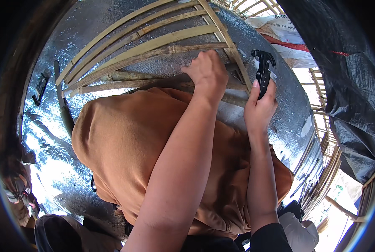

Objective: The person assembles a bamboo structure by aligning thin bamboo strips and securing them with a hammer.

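Holding a bamboo frame steady while a black tool comes in

Pressing down on the bamboo frame (154,54), the left hand (207,71) is closed over one of the split slats where it meets a crossing slat at the frame's right end. The frame lies on a shiny silver sheet (70,138), its curved strips fanning out to the left. The right hand (259,108) is wrapped around the handle of a black tool (263,69), held upright just beside the crossing slat, its dark head pointing away from the person; whether it is a stapler or a cutter cannot be told.

To do this well, I judge the left hand should keep the joint pinned flat, fingers clear of the spot the tool will meet, and the tool should come in square to the slat rather than at a slant.

Beyond the frame, at the upper right, lies a white sack (279,31) with dark print and a red stripe, partly under a black tarpaulin (351,92). An orange-brown cloth (124,147) covers the person's lap.
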Action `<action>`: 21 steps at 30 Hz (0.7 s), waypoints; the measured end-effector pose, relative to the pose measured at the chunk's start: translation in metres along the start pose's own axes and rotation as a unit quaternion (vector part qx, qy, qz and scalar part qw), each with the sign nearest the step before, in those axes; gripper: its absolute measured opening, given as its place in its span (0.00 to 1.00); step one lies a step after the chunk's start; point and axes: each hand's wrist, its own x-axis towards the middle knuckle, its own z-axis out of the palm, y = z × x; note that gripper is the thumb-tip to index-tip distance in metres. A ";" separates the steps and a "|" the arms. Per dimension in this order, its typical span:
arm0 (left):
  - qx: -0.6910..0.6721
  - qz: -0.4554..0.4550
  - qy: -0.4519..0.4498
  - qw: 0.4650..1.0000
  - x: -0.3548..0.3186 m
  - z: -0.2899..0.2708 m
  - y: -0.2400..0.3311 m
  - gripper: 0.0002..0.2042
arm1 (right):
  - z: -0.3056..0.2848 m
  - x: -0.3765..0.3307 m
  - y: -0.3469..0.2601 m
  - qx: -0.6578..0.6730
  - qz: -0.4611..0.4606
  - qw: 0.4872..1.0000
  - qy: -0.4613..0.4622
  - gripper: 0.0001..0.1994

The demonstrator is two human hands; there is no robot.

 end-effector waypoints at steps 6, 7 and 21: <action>0.014 0.006 0.003 1.000 -0.001 -0.001 0.001 0.08 | 0.017 0.017 -0.008 -0.144 0.063 0.979 -0.127 0.18; 0.011 -0.002 -0.004 1.000 -0.002 -0.001 0.003 0.09 | 0.016 0.018 -0.006 -0.099 0.077 0.977 -0.171 0.17; 0.012 -0.010 -0.021 1.000 0.001 -0.001 0.002 0.12 | 0.018 0.012 0.004 -0.035 0.031 0.998 -0.039 0.22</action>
